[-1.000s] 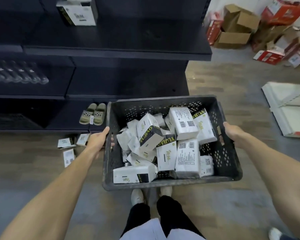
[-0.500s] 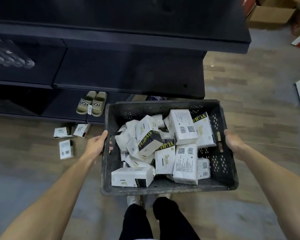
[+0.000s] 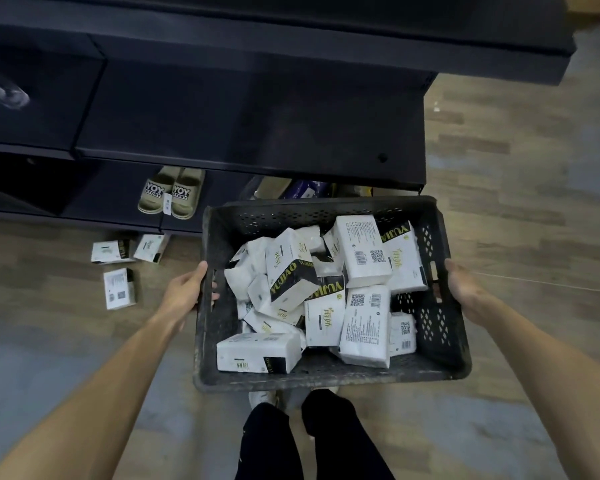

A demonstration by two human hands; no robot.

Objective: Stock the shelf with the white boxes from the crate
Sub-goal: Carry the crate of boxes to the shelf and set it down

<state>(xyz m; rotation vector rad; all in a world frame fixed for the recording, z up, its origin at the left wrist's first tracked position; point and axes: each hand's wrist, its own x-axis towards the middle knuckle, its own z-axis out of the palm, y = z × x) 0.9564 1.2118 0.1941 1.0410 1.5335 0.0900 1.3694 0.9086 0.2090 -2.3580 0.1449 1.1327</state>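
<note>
I carry a black perforated plastic crate above the floor, in front of my legs. My left hand grips its left wall, fingers curled through the side. My right hand grips the right wall. Inside lie several white boxes with black and yellow print, heaped loosely at all angles. The dark shelf unit stands right ahead, its wide middle board bare.
Three white boxes lie on the wooden floor left of the crate. A pair of olive slippers sits on the bottom shelf. Clear bottles show at the far left shelf. Packaged goods lie under the shelf behind the crate.
I have stepped closer to the shelf and my view has tipped down; the upper shelf and the cardboard boxes at the right have left view. Both hands keep their grip on the crate.
</note>
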